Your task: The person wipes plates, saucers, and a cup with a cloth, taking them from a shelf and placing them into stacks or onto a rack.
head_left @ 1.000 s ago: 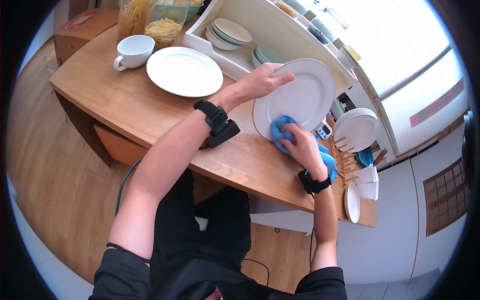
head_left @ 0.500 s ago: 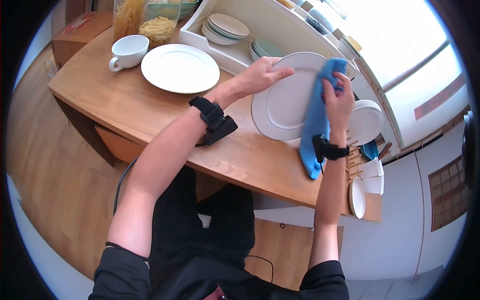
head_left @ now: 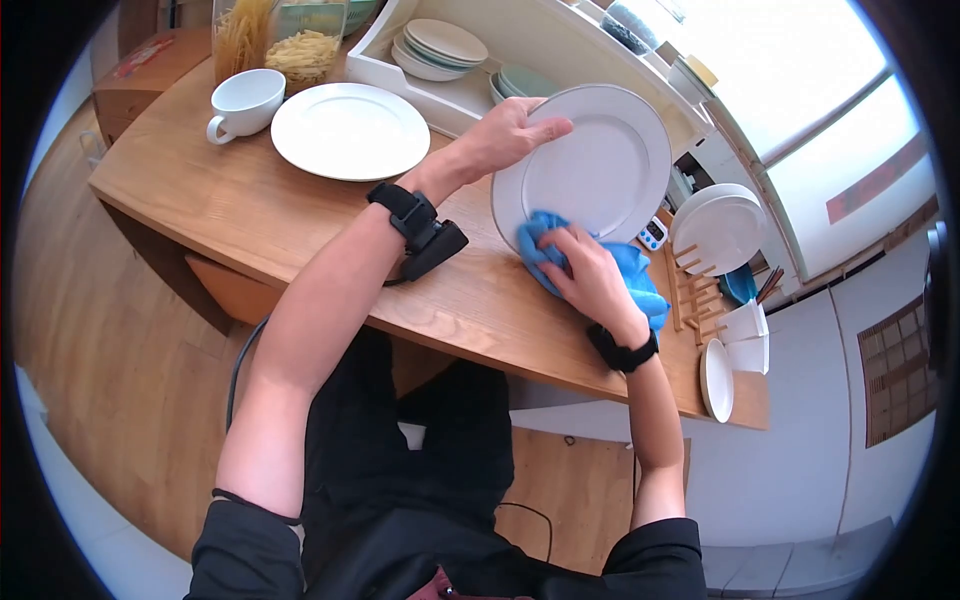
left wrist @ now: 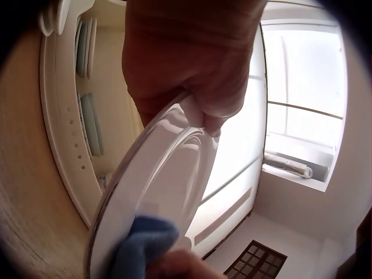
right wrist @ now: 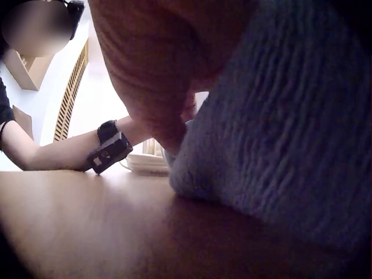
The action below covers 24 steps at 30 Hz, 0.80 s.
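A white plate (head_left: pixel 590 165) with a thin dark rim stands tilted above the wooden table, its face turned to me. My left hand (head_left: pixel 505 138) grips its upper left edge, thumb over the front; in the left wrist view the plate (left wrist: pixel 174 174) hangs below that hand (left wrist: pixel 186 64). My right hand (head_left: pixel 592 280) pinches a bunched blue cloth (head_left: pixel 540 238) against the plate's lower left rim. The rest of the cloth trails to the right under the wrist. Close up in the right wrist view, the ribbed cloth (right wrist: pixel 273 139) hides most of the fingers.
At the left are a second white plate (head_left: pixel 350 132), a white cup (head_left: pixel 248 103) and pasta jars (head_left: pixel 303 58). Stacked bowls (head_left: pixel 440 50) sit in the white shelf (head_left: pixel 375 68) behind. To the right stand a wooden rack (head_left: pixel 690 290) with plates, a timer (head_left: pixel 652 234) and a small dish (head_left: pixel 716 380).
My right hand and the cloth went from the lower plate up to its right edge, then back down to the lower left rim. The left hand keeps its grip.
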Tool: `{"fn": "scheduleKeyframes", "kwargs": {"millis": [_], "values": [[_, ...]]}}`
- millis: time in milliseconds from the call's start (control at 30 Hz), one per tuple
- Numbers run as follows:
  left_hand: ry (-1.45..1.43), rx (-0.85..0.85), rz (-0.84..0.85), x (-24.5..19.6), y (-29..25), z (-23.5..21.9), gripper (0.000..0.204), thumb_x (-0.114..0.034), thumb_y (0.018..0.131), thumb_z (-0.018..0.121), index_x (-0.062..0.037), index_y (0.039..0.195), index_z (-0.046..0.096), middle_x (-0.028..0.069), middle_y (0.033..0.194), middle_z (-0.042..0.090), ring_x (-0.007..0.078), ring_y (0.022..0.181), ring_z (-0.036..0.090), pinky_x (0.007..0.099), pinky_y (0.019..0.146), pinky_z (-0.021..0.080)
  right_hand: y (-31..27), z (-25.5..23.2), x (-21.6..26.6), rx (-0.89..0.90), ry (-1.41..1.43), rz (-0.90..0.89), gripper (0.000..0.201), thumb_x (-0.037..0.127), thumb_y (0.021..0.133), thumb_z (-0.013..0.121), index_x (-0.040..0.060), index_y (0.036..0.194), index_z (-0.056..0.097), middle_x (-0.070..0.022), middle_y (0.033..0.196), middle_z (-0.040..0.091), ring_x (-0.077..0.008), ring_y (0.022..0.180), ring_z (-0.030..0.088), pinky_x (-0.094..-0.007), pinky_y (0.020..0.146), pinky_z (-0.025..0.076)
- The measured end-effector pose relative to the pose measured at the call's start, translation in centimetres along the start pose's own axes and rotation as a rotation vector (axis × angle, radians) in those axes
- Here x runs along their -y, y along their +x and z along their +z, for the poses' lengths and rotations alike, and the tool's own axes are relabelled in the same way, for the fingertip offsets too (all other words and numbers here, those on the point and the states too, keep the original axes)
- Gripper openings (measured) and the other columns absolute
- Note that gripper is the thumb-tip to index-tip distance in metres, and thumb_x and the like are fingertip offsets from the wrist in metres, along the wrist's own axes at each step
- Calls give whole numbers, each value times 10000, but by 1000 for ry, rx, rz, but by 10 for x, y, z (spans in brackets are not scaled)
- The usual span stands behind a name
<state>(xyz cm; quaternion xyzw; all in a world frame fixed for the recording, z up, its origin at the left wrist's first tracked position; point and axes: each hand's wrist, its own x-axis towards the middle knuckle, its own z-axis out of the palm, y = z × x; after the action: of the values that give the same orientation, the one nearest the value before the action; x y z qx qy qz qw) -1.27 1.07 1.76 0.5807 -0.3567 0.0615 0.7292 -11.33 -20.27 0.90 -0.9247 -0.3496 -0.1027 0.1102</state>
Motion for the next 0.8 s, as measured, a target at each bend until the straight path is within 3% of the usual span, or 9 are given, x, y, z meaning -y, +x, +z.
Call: {"fn": "scheduleKeyframes", "kwargs": {"millis": [200,333,433,500,533,633,700,800], "values": [[-7,23,28,-5,-2,2,363,-265,964,602,22,1187,611,58,1034,676,84,902,605,239,797,498,-60,-21,-46,33,7,267,252,92,809,666,62,1048,595,-166,1005,619,-362,880,609,-412,752,499],[7,29,14,-9,-3,2,364,-260,964,603,23,1192,608,59,1043,675,91,915,607,245,812,499,-90,-34,-100,76,-36,499,276,109,814,680,51,1069,592,-185,985,627,-353,900,619,-413,776,510],[-3,43,23,-9,-2,5,363,-257,963,605,22,1196,606,58,1045,673,94,929,605,248,823,497,-104,-50,-126,88,-167,616,310,126,812,696,63,1098,594,-179,1001,638,-343,935,622,-413,812,509],[-12,37,40,-9,-3,3,359,-254,963,605,19,1195,606,56,1044,673,95,934,603,249,828,496,-105,-65,-132,194,-250,687,366,136,800,715,59,1134,587,-171,1022,646,-333,981,621,-407,845,502],[-15,44,43,-9,-3,4,355,-256,963,605,16,1191,609,51,1036,672,95,937,602,249,829,494,-101,-72,-135,114,-206,557,423,116,783,733,44,1168,572,-162,1016,646,-315,1001,618,-390,858,499],[12,42,50,-11,-4,4,352,-263,963,606,12,1184,612,46,1028,672,93,934,599,250,826,493,-74,-103,-117,-235,-31,493,526,80,778,744,17,1256,537,-183,1136,609,-323,999,614,-399,885,495],[41,54,48,-13,-2,8,354,-267,963,607,11,1182,614,45,1026,673,91,928,598,250,822,494,-48,-125,-97,-385,-197,274,578,128,790,752,10,1299,505,-195,1235,573,-348,1079,587,-409,943,472],[38,100,29,-11,-4,8,365,-270,965,606,17,1190,610,45,1027,672,87,916,597,252,808,497,-5,-146,-63,-489,-434,102,652,217,799,757,28,1347,461,-207,1290,550,-359,1213,513,-426,1012,426]]}}
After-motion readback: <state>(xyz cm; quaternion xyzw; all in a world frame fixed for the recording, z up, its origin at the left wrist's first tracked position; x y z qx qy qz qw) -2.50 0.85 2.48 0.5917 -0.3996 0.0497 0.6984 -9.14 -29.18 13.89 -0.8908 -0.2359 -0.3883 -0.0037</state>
